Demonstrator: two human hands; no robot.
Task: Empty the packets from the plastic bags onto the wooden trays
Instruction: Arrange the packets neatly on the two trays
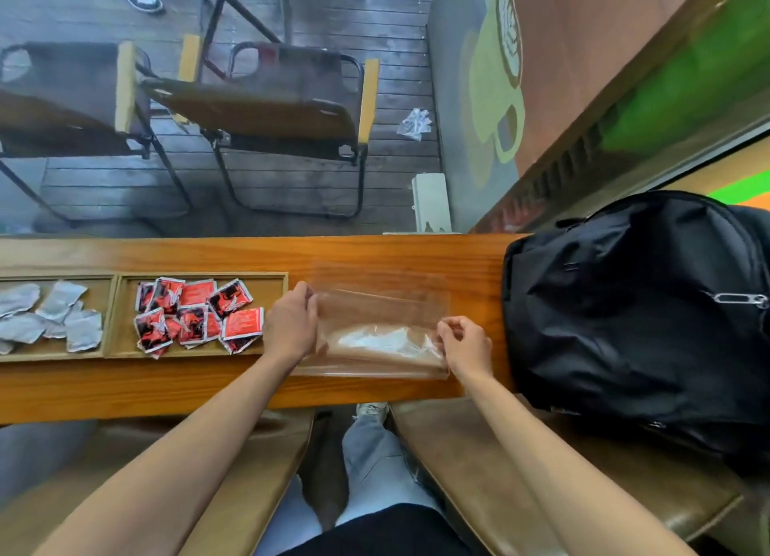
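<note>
The left hand [291, 326] and right hand [464, 343] each pinch an end of the clear plastic bag [379, 334], flat on the counter [250, 255] beside the tray [275, 280] of red packets [196, 316]. The bag looks nearly empty. Lifting its closed end toward that tray should shake out anything left.

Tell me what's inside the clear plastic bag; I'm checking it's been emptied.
Nothing shows inside the clear plastic bag: only wooden counter and white glare through it. The parts under both hands are hidden.
</note>
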